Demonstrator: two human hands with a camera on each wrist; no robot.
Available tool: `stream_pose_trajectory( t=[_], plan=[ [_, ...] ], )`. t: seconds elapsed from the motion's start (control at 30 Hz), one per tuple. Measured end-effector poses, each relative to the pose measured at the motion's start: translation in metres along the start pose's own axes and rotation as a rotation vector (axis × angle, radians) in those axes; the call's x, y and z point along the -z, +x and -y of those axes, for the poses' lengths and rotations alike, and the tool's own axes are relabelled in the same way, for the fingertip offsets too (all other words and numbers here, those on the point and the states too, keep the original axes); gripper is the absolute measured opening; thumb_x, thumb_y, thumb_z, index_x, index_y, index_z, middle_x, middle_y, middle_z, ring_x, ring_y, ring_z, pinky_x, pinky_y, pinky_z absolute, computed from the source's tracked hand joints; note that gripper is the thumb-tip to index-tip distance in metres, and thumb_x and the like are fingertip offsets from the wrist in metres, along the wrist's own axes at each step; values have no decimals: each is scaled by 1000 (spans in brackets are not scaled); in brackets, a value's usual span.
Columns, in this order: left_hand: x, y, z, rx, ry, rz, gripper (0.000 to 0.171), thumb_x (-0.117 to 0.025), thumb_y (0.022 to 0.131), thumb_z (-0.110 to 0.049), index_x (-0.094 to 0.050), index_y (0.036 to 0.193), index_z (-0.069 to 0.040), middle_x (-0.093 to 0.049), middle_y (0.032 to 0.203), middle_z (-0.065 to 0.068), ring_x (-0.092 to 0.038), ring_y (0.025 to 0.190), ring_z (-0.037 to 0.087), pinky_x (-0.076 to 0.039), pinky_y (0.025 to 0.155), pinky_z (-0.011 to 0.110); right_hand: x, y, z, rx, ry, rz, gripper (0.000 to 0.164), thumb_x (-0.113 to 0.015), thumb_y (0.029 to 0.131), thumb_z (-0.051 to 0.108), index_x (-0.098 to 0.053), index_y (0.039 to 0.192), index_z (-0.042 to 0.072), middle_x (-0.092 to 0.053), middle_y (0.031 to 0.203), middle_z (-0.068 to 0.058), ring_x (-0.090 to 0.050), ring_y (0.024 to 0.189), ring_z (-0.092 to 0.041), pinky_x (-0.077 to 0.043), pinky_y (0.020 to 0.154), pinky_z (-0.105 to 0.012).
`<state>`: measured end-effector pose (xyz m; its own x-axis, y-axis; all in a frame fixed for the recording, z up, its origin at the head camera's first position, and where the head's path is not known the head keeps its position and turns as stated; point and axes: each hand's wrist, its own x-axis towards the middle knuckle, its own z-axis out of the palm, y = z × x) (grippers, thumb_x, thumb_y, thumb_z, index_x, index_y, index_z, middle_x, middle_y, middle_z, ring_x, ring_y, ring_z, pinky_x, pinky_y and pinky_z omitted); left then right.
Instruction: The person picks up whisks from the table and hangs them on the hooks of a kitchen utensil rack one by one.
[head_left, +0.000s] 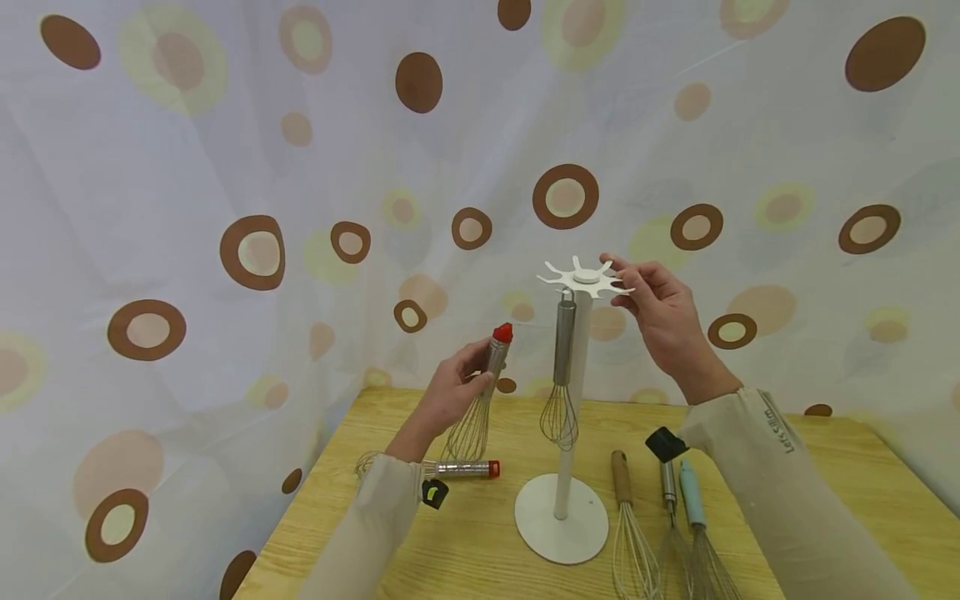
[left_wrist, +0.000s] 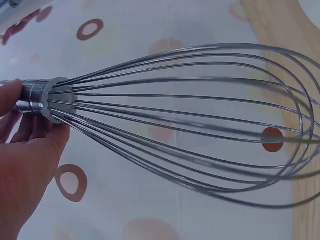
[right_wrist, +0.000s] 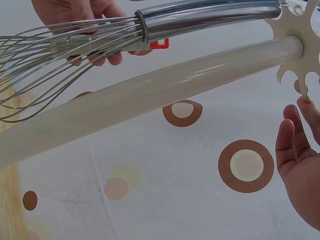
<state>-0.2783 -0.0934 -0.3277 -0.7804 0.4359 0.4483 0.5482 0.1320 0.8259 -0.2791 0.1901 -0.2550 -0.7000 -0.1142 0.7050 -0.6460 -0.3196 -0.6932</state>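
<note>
My left hand [head_left: 447, 392] grips a whisk with a red-tipped steel handle [head_left: 497, 357], holding it upright above the table, wires down. In the left wrist view its wire loops [left_wrist: 190, 120] spread away from the fingers. A white stand [head_left: 562, 533] has a round top with hooked prongs [head_left: 592, 287]. From one prong hangs a smaller steel whisk [head_left: 564, 342], just right of the held one. My right hand [head_left: 663, 312] is at the right side of the prongs, a fingertip touching one. The right wrist view shows that hand [right_wrist: 302, 160] with its thumb apart from the prongs.
Another red-ended whisk [head_left: 461, 469] lies on the wooden table [head_left: 450, 550], left of the base. To the right lie a wooden-handled whisk [head_left: 622, 479], a steel-handled whisk [head_left: 669, 483] and a light blue-handled whisk [head_left: 692, 496]. A dotted curtain [head_left: 450, 167] hangs behind.
</note>
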Motion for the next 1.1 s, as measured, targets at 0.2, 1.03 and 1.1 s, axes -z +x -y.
stream_pose_trajectory(
  t=[0.2,1.03,1.1],
  plan=[
    [-2,14,-2,-61,-34,-46,47,-54,94,1,-42,140,-6,-55,125,19,-53,114,27,-42,99,41,-1,0,0,1,8,2,14,-51,97,13,-61,96,5,-60,126,-4,-56,109,-15,-48,79,-21],
    [-6,33,-44,-209,-87,-89,50,-61,91,-2,-46,138,-5,-54,125,17,-53,111,26,-45,96,39,-1,0,-1,0,17,18,13,-52,96,17,-63,94,10,-60,126,-3,-55,101,-13,-47,76,-20],
    [-6,34,-44,-210,-86,-87,50,-61,91,-2,-46,139,-5,-54,125,17,-53,112,26,-44,96,39,-1,0,-1,1,12,16,13,-51,97,17,-63,94,10,-60,126,-3,-56,102,-13,-47,76,-20]
  ],
)
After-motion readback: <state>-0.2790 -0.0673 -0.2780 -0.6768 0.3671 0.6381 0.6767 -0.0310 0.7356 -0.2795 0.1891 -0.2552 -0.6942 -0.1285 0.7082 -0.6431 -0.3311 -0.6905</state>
